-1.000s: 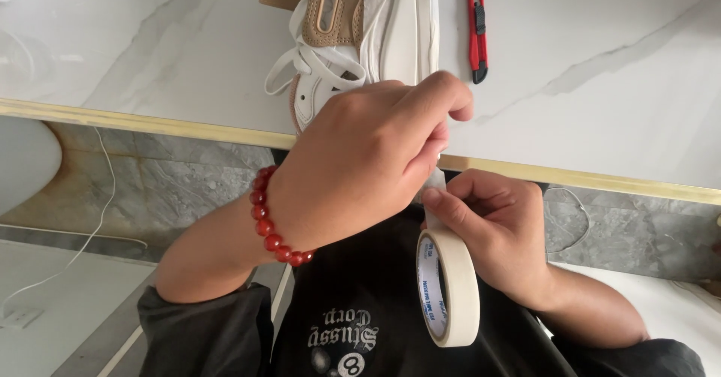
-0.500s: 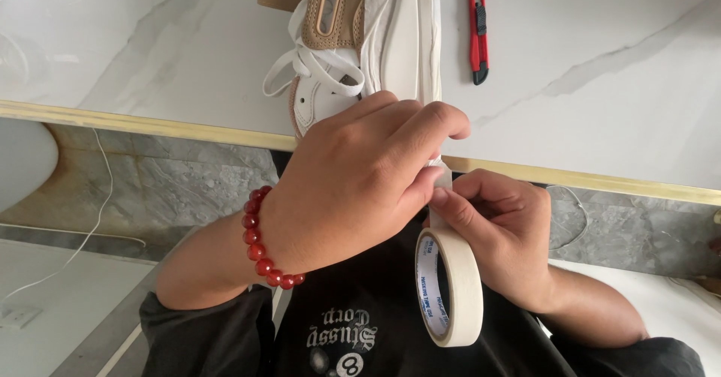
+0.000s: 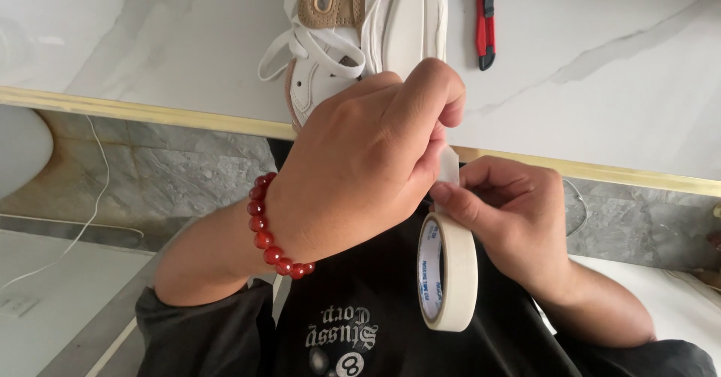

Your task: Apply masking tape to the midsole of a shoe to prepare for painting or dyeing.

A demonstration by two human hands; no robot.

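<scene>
While both hands (image 3: 360,167) pinch tape (image 3: 448,272), shoe (image 3: 360,39) overhangs table edge (image 3: 150,110).

Red bead bracelet (image 3: 272,236), dark sleeves (image 3: 203,332)

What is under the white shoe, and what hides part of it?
The white shoe lies on the marble table. The left hand covers its near end; whether tape touches the shoe cannot be seen.
</scene>
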